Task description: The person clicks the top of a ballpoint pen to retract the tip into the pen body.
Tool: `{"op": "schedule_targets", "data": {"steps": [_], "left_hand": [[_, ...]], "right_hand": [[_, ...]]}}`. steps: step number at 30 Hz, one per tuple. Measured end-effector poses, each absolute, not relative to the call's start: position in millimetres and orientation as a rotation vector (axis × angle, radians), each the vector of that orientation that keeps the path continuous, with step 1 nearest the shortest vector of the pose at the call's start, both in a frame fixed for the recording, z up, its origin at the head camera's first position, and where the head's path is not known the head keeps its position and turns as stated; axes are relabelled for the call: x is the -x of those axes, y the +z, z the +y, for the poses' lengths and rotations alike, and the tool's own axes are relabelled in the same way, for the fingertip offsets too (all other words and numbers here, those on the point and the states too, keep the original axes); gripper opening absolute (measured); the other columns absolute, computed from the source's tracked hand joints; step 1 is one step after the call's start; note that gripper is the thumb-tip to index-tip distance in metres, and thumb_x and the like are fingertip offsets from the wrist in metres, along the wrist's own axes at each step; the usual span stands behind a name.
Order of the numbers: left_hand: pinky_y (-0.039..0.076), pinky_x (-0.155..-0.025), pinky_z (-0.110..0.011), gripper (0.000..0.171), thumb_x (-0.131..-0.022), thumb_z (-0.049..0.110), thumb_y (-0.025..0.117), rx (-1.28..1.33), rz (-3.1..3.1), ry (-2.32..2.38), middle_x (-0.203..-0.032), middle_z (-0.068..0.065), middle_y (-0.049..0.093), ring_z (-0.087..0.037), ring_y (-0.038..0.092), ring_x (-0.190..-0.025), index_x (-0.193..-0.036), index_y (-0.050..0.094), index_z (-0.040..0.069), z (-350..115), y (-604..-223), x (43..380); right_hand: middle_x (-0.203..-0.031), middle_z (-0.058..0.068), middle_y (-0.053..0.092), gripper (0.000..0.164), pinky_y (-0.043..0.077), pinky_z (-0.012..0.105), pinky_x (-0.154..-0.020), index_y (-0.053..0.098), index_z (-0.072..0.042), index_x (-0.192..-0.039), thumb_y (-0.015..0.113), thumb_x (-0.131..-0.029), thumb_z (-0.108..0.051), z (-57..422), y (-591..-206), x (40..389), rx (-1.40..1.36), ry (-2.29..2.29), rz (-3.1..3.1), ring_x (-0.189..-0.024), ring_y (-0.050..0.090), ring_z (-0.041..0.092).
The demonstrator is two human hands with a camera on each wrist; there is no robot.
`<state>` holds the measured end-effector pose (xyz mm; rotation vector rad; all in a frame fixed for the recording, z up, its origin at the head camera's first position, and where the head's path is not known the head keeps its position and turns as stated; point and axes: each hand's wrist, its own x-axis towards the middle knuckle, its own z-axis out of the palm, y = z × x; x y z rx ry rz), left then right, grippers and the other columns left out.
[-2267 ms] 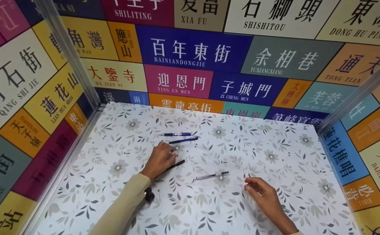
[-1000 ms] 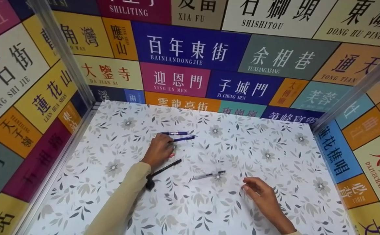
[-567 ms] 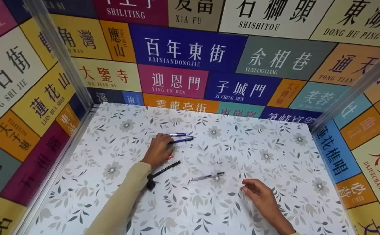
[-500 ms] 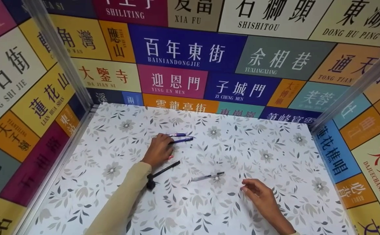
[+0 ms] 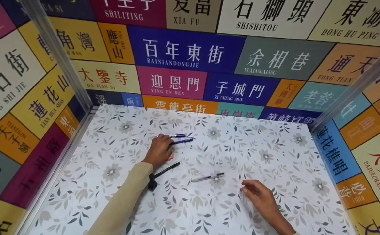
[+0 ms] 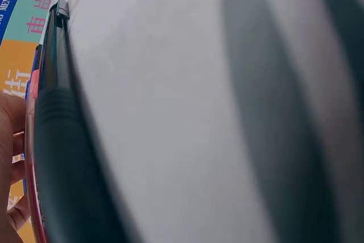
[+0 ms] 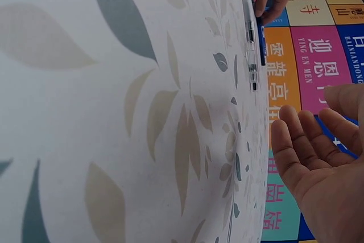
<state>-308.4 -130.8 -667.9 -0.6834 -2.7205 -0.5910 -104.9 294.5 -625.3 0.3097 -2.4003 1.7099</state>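
Observation:
In the head view, my left hand (image 5: 160, 150) is at the near-left ends of two blue pens (image 5: 183, 141); its fingertips touch or nearly touch the closer one, and whether they pinch it is hidden. A red pen (image 5: 168, 159) shows mostly covered by that hand, and a black pen (image 5: 168, 169) lies just below the wrist. The left wrist view has the black pen (image 6: 62, 112) large in front, with fingers (image 6: 17, 118) behind it. A clear pen with a dark end (image 5: 209, 177) lies mid-table. To its right, my right hand (image 5: 260, 194) hovers, fingers loosely bent, holding nothing.
A white tabletop with grey leaf and flower print (image 5: 242, 150) spreads under everything. Panels with coloured sign blocks (image 5: 186, 49) enclose it at the back and both sides, joined by clear corner posts (image 5: 67, 62). A small black device (image 5: 152, 182) sits at my left wrist.
My left hand has moved up from beside the black pen to the ends of the blue pens, then stayed there. The right hand and the pens keep their places; the view shifts slightly.

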Motion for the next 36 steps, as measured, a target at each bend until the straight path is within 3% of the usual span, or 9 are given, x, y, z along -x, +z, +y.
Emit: {"op": "schedule_targets", "data": {"steps": [4,10,17,23,30,36], "left_hand": [[0.048,-0.100,-0.056,0.015,-0.104,0.016,0.076,0.626,-2.734,-0.644,-0.119,-0.010,0.074,-0.032,0.062,-0.118,-0.114,0.079,0.006,-127,-667,308],[0.048,-0.099,-0.058,0.009,-0.102,0.012,0.076,0.549,-2.751,-0.725,-0.114,-0.013,0.074,-0.035,0.064,-0.117,-0.107,0.079,0.005,-121,-664,306],[0.049,-0.103,-0.055,0.010,-0.101,0.012,0.076,0.501,-2.794,-0.751,-0.112,-0.011,0.072,-0.033,0.063,-0.117,-0.107,0.079,0.005,-123,-658,300],[0.048,-0.102,-0.053,0.007,-0.100,0.010,0.076,0.558,-2.745,-0.787,-0.108,-0.011,0.072,-0.032,0.064,-0.113,-0.103,0.079,0.005,-125,-645,290],[0.046,-0.096,-0.052,0.007,-0.101,0.008,0.075,0.672,-2.671,-0.811,-0.103,-0.009,0.073,-0.032,0.063,-0.108,-0.103,0.080,0.004,-119,-624,280],[0.047,-0.094,-0.051,0.006,-0.098,0.006,0.075,0.682,-2.626,-0.901,-0.100,-0.006,0.073,-0.028,0.063,-0.103,-0.102,0.080,0.006,-114,-618,271]], "right_hand": [[-0.115,0.024,0.076,0.027,0.060,0.022,-0.087,0.076,0.004,-0.122,0.079,-0.095,0.009,295,-625,105,-0.287,1.709,-2.421,-0.100,0.077,0.026],[-0.113,0.017,0.078,0.025,0.059,0.020,-0.087,0.076,0.001,-0.122,0.079,-0.097,0.005,296,-623,104,-0.214,1.677,-2.489,-0.101,0.076,0.013],[-0.115,0.017,0.078,0.024,0.059,0.021,-0.088,0.076,0.003,-0.122,0.080,-0.099,0.001,296,-627,106,-0.242,1.664,-2.490,-0.101,0.077,0.024],[-0.113,0.021,0.077,0.025,0.059,0.021,-0.088,0.076,0.005,-0.121,0.078,-0.096,0.008,295,-629,108,-0.288,1.656,-2.457,-0.099,0.077,0.021],[-0.114,0.022,0.077,0.029,0.060,0.021,-0.088,0.079,-0.007,-0.121,0.078,-0.096,0.009,291,-627,109,-0.321,1.679,-2.432,-0.099,0.076,0.023],[-0.117,0.020,0.076,0.025,0.059,0.021,-0.089,0.078,-0.004,-0.123,0.078,-0.099,0.003,290,-626,108,-0.264,1.688,-2.489,-0.102,0.075,0.026]]}}
